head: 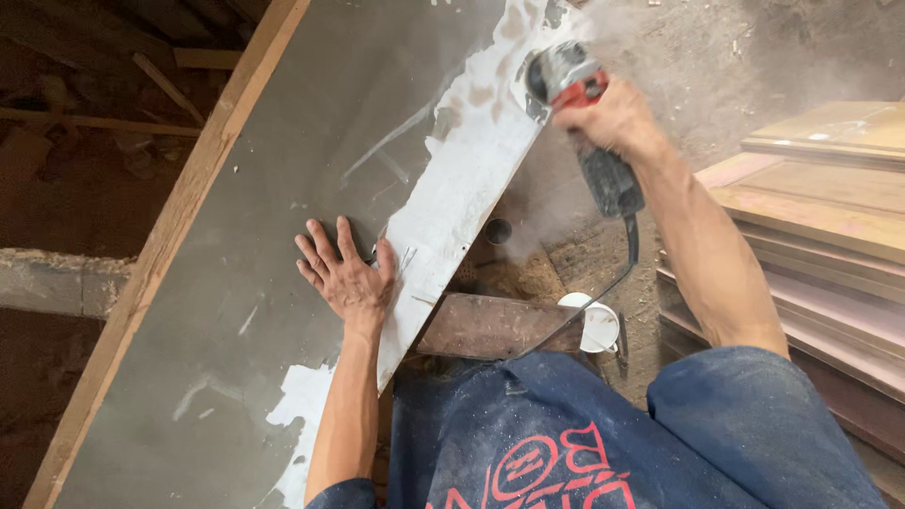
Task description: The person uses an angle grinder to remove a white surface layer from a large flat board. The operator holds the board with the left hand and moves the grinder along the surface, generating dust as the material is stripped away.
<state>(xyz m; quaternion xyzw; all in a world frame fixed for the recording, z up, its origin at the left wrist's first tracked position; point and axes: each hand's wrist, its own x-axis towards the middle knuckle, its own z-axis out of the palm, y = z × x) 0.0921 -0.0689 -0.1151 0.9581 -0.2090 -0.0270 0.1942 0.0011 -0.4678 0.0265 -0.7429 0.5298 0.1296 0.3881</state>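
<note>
Left hand point(347, 273) lay open, flat on the grey panel point(283, 236), while the right hand point(613, 118) gripped a grinder point(566, 80) grinding its white-coated edge, mid-pass.

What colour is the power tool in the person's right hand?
The power tool has a red and grey head with a dark grey handle, seen in the head view.

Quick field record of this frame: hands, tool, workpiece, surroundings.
left hand: flat, fingers spread, pressing on grey panel
right hand: gripping power grinder, red and grey, cord trailing down
contact: tool head at the panel's white-coated edge strip, dust cloud around it
panel: tilted, wooden batten along far side
right side: stacked wooden boards
below: white cup, sawdust on floor
</note>
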